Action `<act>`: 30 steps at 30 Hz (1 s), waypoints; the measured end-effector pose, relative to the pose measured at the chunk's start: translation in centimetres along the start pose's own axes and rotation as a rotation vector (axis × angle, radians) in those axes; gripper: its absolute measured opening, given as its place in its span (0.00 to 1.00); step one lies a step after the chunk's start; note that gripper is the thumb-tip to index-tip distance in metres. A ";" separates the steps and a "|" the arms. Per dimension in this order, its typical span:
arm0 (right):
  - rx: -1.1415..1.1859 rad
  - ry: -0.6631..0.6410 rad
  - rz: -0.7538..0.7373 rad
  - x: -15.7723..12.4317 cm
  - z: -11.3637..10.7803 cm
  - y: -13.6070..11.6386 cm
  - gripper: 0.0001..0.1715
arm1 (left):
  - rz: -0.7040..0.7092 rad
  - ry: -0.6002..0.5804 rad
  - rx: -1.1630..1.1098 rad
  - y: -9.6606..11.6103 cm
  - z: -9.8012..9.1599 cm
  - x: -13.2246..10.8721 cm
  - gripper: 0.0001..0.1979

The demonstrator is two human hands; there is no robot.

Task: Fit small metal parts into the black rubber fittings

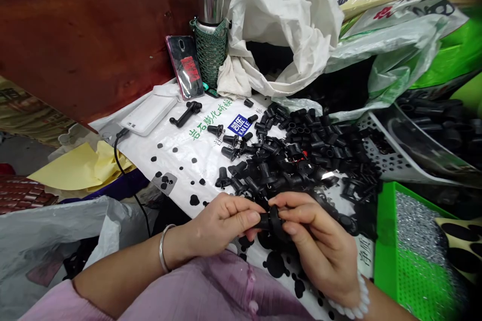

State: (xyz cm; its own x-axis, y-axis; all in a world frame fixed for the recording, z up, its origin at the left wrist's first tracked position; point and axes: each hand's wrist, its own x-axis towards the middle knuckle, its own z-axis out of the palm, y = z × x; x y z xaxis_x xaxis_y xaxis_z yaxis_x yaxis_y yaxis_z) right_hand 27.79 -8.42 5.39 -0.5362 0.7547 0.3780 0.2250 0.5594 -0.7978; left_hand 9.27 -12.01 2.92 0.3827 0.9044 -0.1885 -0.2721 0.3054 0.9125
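Observation:
Close to my body, both hands meet over a black flanged plastic part (pixel 276 223). The thumb and fingers of my left hand (pixel 226 223) pinch its narrow tubular end. On its wide round rim, the thumb and fingertips of my right hand (pixel 320 243) are closed. Fingers cover some of the part. Just beyond my hands lies a heap of black plastic pieces (pixel 312 135), short tubes mixed with flanged pieces. A few similar flanged pieces (pixel 230 152) lie apart, left of the heap.
A black crank-shaped handle (pixel 186 113), a white power bank (pixel 148 113) with a cable, a phone (pixel 185 67) and a flask (pixel 211 30) are at the back left. A white sack (pixel 278 15) stands behind the heap. At right, a green tray (pixel 386 241) holds small shiny metal pieces.

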 end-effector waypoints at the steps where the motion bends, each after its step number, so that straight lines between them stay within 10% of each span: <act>1: -0.007 0.009 0.005 -0.1 0.0 -0.1 0.07 | 0.006 0.008 0.058 0.2 0.0 -0.1 0.15; 9: -0.238 -0.108 -0.280 -0.2 -0.5 -1.0 0.08 | -0.038 -0.214 0.268 2.7 -1.2 -0.9 0.13; 16: -0.094 0.110 -0.071 -1.9 0.8 -0.2 0.10 | -0.130 -0.044 -0.249 -0.5 0.8 -0.1 0.22; 25: 0.015 0.223 0.073 -2.2 1.2 -0.5 0.07 | 0.692 0.083 0.921 0.8 0.8 0.0 0.14; 30: 0.100 0.184 0.175 -1.9 0.9 0.4 0.05 | 0.483 0.046 0.753 0.6 0.8 0.2 0.13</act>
State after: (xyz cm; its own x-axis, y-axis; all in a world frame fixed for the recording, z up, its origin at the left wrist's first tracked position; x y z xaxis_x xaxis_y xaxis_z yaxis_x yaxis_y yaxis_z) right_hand 28.20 -9.97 3.95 -0.3373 0.8917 0.3018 0.2149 0.3850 -0.8976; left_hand 9.86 -11.86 3.70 0.3365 0.8996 0.2785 0.2632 -0.3738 0.8894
